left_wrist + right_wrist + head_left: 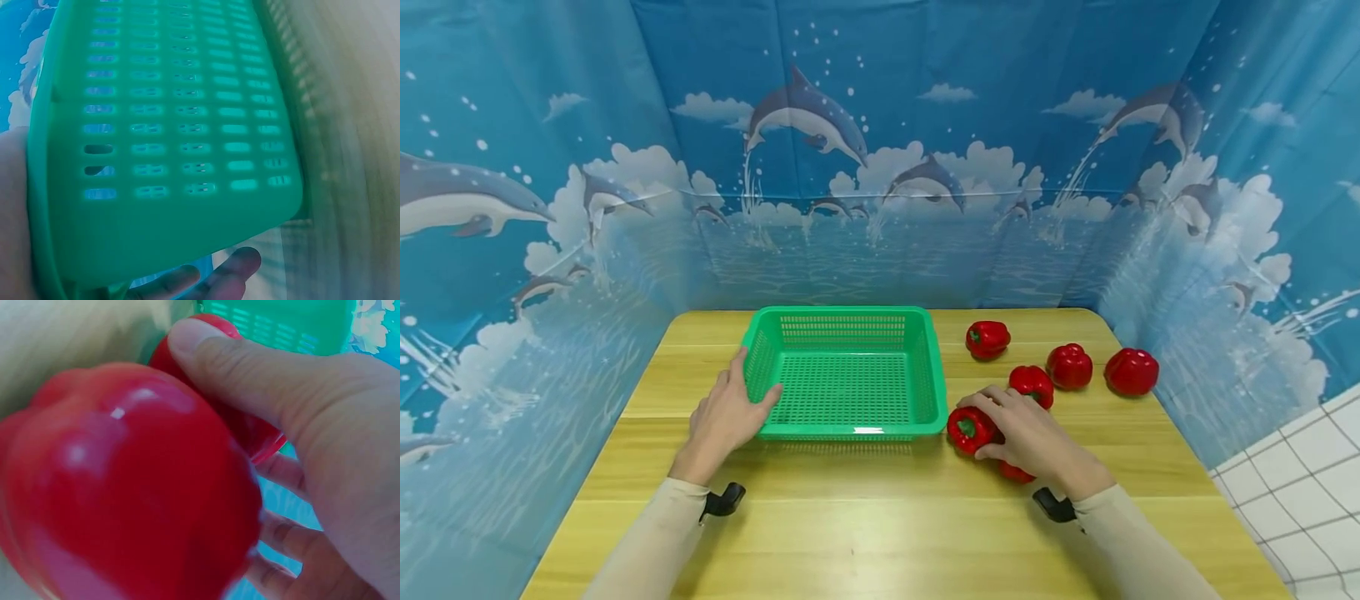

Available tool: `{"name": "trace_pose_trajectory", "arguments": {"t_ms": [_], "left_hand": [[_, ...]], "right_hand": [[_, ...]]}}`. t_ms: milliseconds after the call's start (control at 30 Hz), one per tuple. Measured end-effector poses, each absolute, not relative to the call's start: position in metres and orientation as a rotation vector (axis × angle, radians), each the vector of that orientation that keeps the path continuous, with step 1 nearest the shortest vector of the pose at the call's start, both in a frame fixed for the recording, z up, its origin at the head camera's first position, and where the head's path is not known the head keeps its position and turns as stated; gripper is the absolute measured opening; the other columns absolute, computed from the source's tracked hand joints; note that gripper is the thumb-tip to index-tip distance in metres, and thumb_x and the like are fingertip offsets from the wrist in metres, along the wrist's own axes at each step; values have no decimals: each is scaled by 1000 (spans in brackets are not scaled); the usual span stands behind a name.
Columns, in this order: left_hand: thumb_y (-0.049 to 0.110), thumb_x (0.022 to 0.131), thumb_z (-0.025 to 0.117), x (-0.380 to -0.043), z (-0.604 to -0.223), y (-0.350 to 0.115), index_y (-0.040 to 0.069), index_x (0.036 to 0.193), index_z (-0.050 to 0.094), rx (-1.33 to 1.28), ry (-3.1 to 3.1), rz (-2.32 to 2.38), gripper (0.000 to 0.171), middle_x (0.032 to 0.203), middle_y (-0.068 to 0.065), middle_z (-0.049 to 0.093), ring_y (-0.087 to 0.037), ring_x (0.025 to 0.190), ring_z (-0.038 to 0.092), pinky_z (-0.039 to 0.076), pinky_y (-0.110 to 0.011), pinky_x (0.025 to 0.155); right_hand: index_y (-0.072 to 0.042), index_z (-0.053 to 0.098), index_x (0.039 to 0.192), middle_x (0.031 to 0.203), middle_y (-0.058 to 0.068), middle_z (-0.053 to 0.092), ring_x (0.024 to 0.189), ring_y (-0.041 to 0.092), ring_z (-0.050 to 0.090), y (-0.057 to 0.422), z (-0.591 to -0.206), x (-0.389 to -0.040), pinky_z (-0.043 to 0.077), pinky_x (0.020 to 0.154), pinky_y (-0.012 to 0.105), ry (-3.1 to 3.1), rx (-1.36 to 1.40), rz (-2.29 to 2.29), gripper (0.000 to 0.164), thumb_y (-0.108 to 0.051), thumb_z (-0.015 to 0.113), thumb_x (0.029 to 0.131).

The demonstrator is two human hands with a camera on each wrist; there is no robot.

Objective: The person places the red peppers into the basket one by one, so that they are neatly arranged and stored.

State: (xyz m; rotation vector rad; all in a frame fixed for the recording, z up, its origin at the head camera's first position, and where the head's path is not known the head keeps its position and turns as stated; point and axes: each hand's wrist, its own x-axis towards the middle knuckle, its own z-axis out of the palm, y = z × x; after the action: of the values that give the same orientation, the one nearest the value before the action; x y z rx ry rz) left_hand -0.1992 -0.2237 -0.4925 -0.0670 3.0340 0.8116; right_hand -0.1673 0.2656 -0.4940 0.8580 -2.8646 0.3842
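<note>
A green plastic basket (842, 432) with slotted walls stands on the table, nothing inside it. My left hand (727, 414) holds its left side, thumb over the rim and fingers along the outside. In the left wrist view, the fingertips (247, 261) show past the wall's lower edge. Just off the basket's front right corner, my right hand (1026, 429) grips a red bell pepper (967, 429) between thumb and fingers, its green stem facing me. A second red bell pepper (125, 481) lies under that hand, mostly hidden from the head view and large in the right wrist view.
More red bell peppers lie at the right: one at the back (988, 340), one just beyond my right hand (1032, 385), and two farther right, a nearer (1070, 367) and an outer one (1131, 372). A blue dolphin curtain (880, 250) closes off the wooden table (850, 533).
</note>
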Motion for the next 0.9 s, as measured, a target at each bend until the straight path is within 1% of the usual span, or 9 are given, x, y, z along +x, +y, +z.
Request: {"name": "trace_pose_trajectory", "arguments": {"t_ms": [100,300,333,467,533,600,667,800,900], "left_hand": [[68,114,60,-203,-489,-224,19,190,7,-82,3017,836,105,170,-35,53,-42,95,73,47,-42,60],[70,114,59,-210,-487,-223,18,188,11,-136,3005,872,103,165,-33,57,-37,85,70,49,-46,63],[71,114,59,-210,-488,-222,17,188,11,-138,3004,880,103,164,-34,56,-37,82,69,49,-46,62],[68,114,60,-209,-491,-221,19,189,0,-131,3014,860,108,169,-38,51,-40,81,70,50,-47,60],[67,115,60,-209,-492,-221,22,190,-7,-110,3014,830,110,175,-39,45,-48,91,74,52,-49,61],[66,115,59,-209,-493,-221,24,189,-10,-87,3020,789,110,179,-39,40,-55,108,77,56,-52,65],[66,116,59,-210,-493,-221,24,190,-8,-71,3020,771,108,182,-39,36,-58,119,75,57,-54,68],[67,116,58,-210,-493,-223,23,190,-4,-65,3019,772,107,183,-38,35,-60,124,74,59,-56,69],[65,116,58,-209,-493,-222,21,190,-4,-61,3014,795,106,183,-39,34,-64,134,69,64,-68,84]], "right_hand": [[-22,71,149,140,6,75,122,30,75,268,-486,-169,66,106,62,-2852,859,447,75,-29,109,84],[-17,69,152,145,8,76,119,31,78,271,-461,-175,68,101,58,-2823,848,521,74,-29,106,88],[-17,68,153,143,8,77,113,29,77,271,-456,-177,69,95,55,-2827,833,531,75,-31,105,89],[-14,60,158,140,9,78,110,27,77,269,-437,-184,68,84,46,-2838,753,580,79,-35,101,94],[-13,56,160,138,9,77,115,29,78,265,-429,-189,69,87,48,-2836,705,634,81,-38,100,96],[-12,54,162,142,10,75,121,31,77,259,-423,-195,70,94,53,-2819,679,705,83,-41,98,98],[-12,51,166,147,11,73,123,31,77,248,-418,-204,70,98,56,-2801,673,773,85,-46,94,101],[-18,49,174,156,9,69,122,30,75,220,-413,-226,69,100,54,-2759,742,875,87,-53,88,105],[-22,51,175,162,7,66,126,31,74,198,-411,-243,68,103,54,-2756,806,955,84,-53,86,106]]}}
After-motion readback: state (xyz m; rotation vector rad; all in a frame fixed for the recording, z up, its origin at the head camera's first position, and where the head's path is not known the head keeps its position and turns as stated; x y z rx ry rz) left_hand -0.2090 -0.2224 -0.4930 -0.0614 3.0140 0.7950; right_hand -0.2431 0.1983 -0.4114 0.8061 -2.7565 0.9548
